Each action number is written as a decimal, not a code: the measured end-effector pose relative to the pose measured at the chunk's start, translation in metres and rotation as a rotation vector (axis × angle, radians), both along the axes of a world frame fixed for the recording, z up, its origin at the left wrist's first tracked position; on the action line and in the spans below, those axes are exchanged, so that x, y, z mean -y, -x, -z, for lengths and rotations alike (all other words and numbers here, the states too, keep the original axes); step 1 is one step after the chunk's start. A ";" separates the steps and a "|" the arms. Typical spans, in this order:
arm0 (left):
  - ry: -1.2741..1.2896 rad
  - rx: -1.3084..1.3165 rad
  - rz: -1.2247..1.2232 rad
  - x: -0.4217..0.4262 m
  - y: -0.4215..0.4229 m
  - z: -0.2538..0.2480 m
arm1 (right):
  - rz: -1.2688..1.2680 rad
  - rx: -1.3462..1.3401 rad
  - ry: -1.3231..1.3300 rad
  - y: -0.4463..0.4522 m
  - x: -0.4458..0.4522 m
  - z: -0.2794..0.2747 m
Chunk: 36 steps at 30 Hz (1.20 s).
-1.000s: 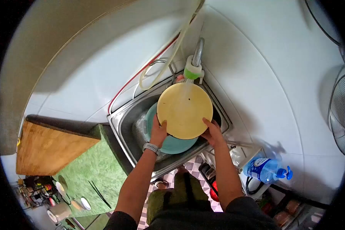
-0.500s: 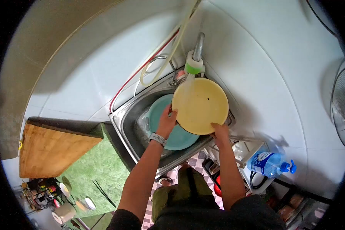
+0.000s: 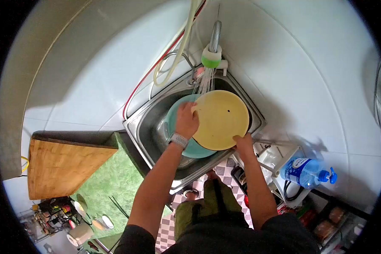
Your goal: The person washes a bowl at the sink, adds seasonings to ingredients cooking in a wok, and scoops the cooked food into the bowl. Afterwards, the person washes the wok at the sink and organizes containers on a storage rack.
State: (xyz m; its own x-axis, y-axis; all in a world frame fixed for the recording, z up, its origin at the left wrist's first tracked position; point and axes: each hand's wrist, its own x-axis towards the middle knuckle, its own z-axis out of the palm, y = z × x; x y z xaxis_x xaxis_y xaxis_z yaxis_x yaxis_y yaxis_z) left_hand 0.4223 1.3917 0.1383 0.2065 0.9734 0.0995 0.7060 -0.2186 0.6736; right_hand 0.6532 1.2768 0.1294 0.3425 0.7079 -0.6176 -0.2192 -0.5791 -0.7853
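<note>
A round yellow plate (image 3: 222,122) with small dark spots is held tilted under the running tap (image 3: 211,57). My right hand (image 3: 243,143) pinches its lower right rim, thumb on top. At the left rim, my left hand (image 3: 186,120) is closed on the edge, its fingertips partly hidden; a wristwatch (image 3: 179,140) is on that wrist. Water streams down in several jets from the green-and-white spray head onto the plate's upper edge. Beneath the plate, a light-blue basin (image 3: 194,150) sits in the steel sink (image 3: 144,133), partly covered.
A wooden board (image 3: 67,165) rests on the green counter (image 3: 101,178) at left. On the right, a blue pump bottle (image 3: 307,172) lies on a white rack (image 3: 283,158). A pale hose (image 3: 186,38) hangs beside the tap against the tiled wall.
The plate has shifted slightly down and left, away from the spray head, so more of the water jets show. My left hand has moved up along the plate's left rim.
</note>
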 end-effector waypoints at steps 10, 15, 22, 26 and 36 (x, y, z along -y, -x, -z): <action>0.968 1.463 -0.081 -0.037 0.006 -0.046 | 0.023 -0.110 0.059 0.001 -0.009 -0.004; 0.695 1.245 -0.292 0.023 0.069 -0.042 | 0.028 -0.224 -0.018 0.049 -0.029 -0.002; 0.785 1.121 -0.589 0.098 0.107 -0.013 | -0.128 -0.174 0.090 0.007 -0.021 0.015; 0.876 1.163 -0.567 0.111 0.101 -0.008 | -0.067 -0.222 -0.040 0.031 -0.031 0.025; 0.956 1.126 -0.605 0.124 0.104 -0.008 | -0.118 -0.200 0.122 0.015 -0.013 0.011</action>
State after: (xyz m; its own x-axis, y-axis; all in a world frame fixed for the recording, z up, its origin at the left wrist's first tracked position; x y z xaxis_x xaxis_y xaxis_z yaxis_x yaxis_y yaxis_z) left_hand 0.3183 1.2674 0.1464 0.0299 0.6720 -0.7399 -0.4019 0.6859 0.6067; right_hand 0.6386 1.2894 0.1183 0.1243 0.6517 -0.7482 -0.2885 -0.6977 -0.6557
